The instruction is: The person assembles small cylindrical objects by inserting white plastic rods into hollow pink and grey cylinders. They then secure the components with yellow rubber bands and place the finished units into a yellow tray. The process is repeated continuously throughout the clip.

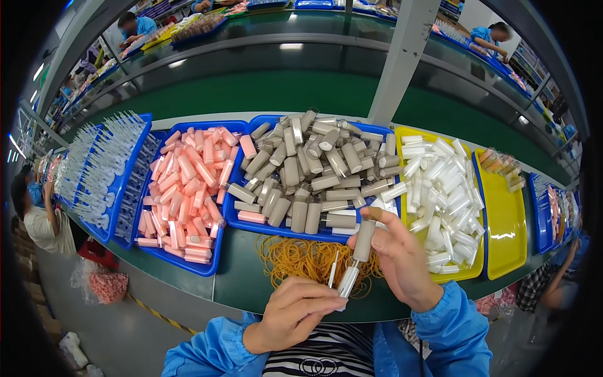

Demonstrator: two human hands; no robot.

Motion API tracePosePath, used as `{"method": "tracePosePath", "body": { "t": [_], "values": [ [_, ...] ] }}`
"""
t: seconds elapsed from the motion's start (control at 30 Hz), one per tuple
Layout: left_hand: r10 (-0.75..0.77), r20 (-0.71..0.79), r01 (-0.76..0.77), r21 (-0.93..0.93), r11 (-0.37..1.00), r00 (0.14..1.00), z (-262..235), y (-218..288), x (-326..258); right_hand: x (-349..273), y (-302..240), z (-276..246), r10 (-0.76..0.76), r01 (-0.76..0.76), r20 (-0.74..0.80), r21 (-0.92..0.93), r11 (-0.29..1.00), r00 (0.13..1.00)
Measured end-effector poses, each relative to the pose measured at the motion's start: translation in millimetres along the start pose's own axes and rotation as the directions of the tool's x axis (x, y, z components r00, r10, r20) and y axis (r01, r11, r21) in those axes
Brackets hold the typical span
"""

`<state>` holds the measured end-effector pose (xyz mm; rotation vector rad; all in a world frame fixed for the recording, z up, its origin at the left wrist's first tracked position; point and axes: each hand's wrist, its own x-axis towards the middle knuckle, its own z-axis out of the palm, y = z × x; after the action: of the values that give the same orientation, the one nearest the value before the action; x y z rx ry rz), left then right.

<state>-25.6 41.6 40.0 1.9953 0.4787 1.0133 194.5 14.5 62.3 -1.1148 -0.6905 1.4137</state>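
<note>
My right hand [402,261] is closed around a grey-brown cylindrical tube [364,242], pinching it between thumb and fingers. The tube's lower end meets a clear-and-white piece [347,281], held in the closed fingers of my left hand [295,314]. From that same hand a thin white stick [333,269] points upward, apart from the tube. Behind my hands, a loose heap of yellow-brown rubber bands [292,259] lies on the green table. Just beyond, a blue tray [251,227] is piled with more grey-brown tubes [304,217] with clear ends.
To the left stand a blue tray [217,261] of pink tubes and blue trays [119,201] of clear, pale stick-like parts. On the right are a yellow tray [480,267] of white tubes and another yellow tray [505,242] with a few tubes. A metal post [402,63] rises behind.
</note>
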Motion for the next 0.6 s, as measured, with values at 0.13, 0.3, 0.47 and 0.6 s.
{"method": "tracePosePath", "body": {
  "t": [0.13, 0.3, 0.47, 0.6],
  "values": [
    [0.018, -0.021, -0.017, 0.015, 1.000, 1.000, 1.1, -1.9, -0.2, -7.9, 5.6, 0.8, -0.040, 0.045, 0.056, -0.083, 0.996, 0.998],
    [-0.008, -0.204, 0.015, 0.034, 0.999, 0.979, 5.1, -3.7, -5.9, -26.2, 24.5, 14.9, -0.212, 0.255, 0.225, -0.183, 0.949, 0.951],
    [-0.075, -0.246, 0.056, -0.083, 0.995, 0.966, 0.9, -8.8, -18.6, -29.9, 35.3, 28.1, -0.314, 0.375, 0.271, -0.215, 0.902, 0.910],
    [-0.031, -0.303, 0.048, 0.047, 0.998, 0.952, -15.6, -12.8, -35.7, 9.1, 5.3, 45.4, -0.346, 0.551, 0.433, -0.576, 0.604, 0.832]
  ]
}}
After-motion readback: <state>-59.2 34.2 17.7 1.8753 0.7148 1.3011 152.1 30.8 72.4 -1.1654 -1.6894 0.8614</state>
